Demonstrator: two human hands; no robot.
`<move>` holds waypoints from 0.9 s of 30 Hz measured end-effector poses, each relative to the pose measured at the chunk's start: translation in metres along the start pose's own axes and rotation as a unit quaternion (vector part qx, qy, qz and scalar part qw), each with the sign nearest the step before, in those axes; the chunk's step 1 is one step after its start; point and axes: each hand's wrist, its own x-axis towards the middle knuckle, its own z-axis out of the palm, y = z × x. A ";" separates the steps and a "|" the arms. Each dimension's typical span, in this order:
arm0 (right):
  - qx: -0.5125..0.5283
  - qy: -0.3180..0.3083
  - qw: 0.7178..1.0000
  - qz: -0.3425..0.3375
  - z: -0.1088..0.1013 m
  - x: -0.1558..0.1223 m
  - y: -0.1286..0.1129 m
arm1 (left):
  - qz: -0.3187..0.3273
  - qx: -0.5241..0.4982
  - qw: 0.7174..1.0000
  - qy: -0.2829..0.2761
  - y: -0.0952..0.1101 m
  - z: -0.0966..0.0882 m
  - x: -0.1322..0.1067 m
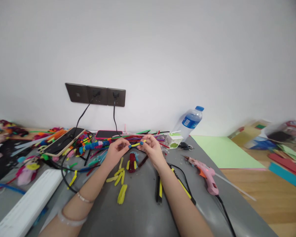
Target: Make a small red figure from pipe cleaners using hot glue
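A short yellow pipe cleaner (135, 144) stretches between my two hands above the grey table. My left hand (117, 149) pinches its left end between thumb and finger. At the right end, my right hand (151, 149) closes on it with blue-nailed fingertips. Just below lies a small dark red pipe-cleaner figure (132, 163) with yellow and blue parts. Several bent yellow pipe-cleaner pieces (118, 176) rest beside it, and a thicker folded yellow piece (122, 194) lies nearer to me.
A pink glue gun (207, 176) and yellow-black cutters (159, 189) lie to the right. Behind stand a tilted water bottle (192, 120) and small carton (174, 140). On the left are a phone (64, 141), cables, a white power strip (31, 204) and many pipe cleaners.
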 end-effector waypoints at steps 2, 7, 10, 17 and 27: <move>-0.009 0.012 1.000 -0.010 -0.001 0.000 -0.001 | 0.020 0.050 0.998 -0.038 0.003 0.000 -0.002; -0.080 -0.031 0.995 -0.041 0.000 -0.001 -0.003 | 0.067 0.154 0.979 -0.117 0.013 0.002 -0.006; -0.100 -0.067 0.991 -0.059 0.002 -0.003 -0.003 | 0.080 0.162 0.976 -0.120 0.013 0.005 -0.008; 0.007 0.008 0.999 -0.045 -0.001 -0.002 -0.006 | -0.006 0.059 0.998 -0.014 -0.001 0.004 -0.004; 0.028 -0.039 0.999 0.003 0.003 -0.006 -0.007 | -0.052 -0.032 0.998 0.017 -0.004 0.003 -0.002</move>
